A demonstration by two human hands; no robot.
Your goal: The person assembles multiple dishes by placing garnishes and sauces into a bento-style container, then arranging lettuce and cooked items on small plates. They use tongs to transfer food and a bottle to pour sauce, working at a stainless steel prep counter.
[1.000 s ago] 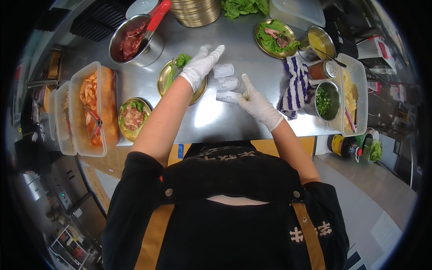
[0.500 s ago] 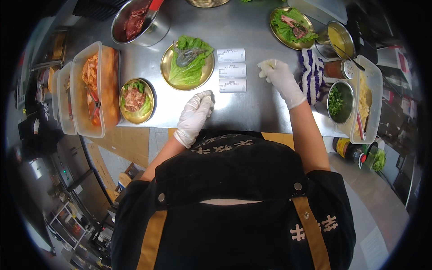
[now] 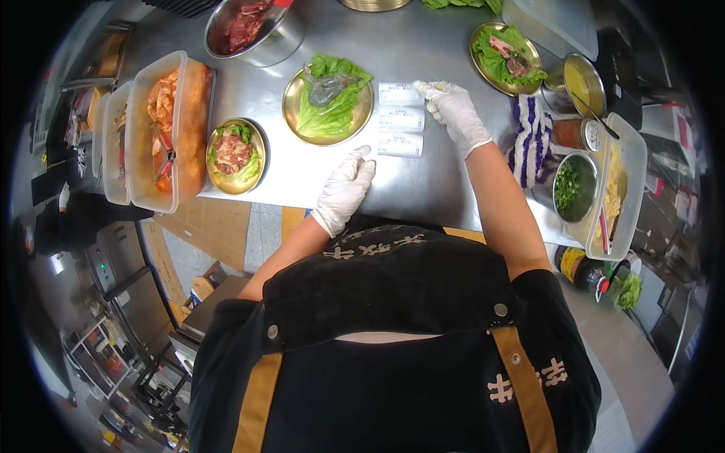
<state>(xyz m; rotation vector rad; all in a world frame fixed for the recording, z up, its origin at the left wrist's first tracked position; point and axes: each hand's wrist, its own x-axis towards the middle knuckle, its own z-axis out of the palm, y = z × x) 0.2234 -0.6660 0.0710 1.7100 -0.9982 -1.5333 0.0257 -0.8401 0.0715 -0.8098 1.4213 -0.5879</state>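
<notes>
Three white printed paper slips (image 3: 400, 119) lie in a column on the steel table. My gloved right hand (image 3: 455, 113) is over their right side, its curled fingertips by the right end of the top slip; whether they touch it I cannot tell. My gloved left hand (image 3: 346, 190) is closed in a loose fist near the table's front edge, below the slips. Nothing shows in either hand. Beyond the left hand is a gold plate (image 3: 289, 121) with lettuce (image 3: 321, 121) and a greyish, glossy piece of food (image 3: 326, 88) on it.
On the left are a small gold plate of meat (image 3: 234, 155) and plastic tubs of orange-red meat (image 3: 162, 102). A steel pot of raw meat (image 3: 242, 26) stands behind. To the right are a striped cloth (image 3: 526, 140), a scallion bowl (image 3: 566, 185), a sauce pot (image 3: 578, 87) and another lettuce plate (image 3: 510, 60).
My right hand has moved left and up to the top slip. My left hand keeps its curled shape near the front edge. The whole view has shifted a little.
</notes>
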